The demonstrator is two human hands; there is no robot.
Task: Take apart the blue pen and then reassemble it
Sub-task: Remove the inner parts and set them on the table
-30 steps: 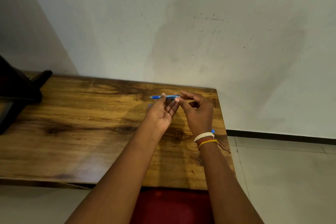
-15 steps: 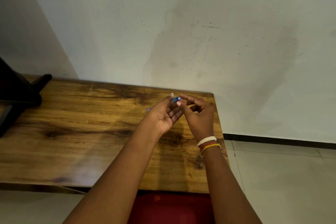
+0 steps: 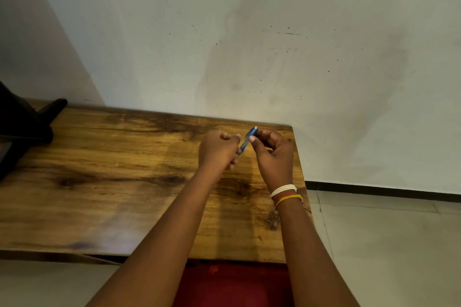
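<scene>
Pen work sits above the far right corner of the wooden table (image 3: 104,182): the blue pen (image 3: 247,141) is tilted, its pale end up. The left hand (image 3: 217,151) is fisted round its lower part and the right hand (image 3: 273,154) pinches the upper end, probably so one half can be twisted against the other. No container shows near the table

Dim warm indoor light, soft shadows on the wall (image 3: 249,57); slight softness, wide-angle bending at edges
</scene>
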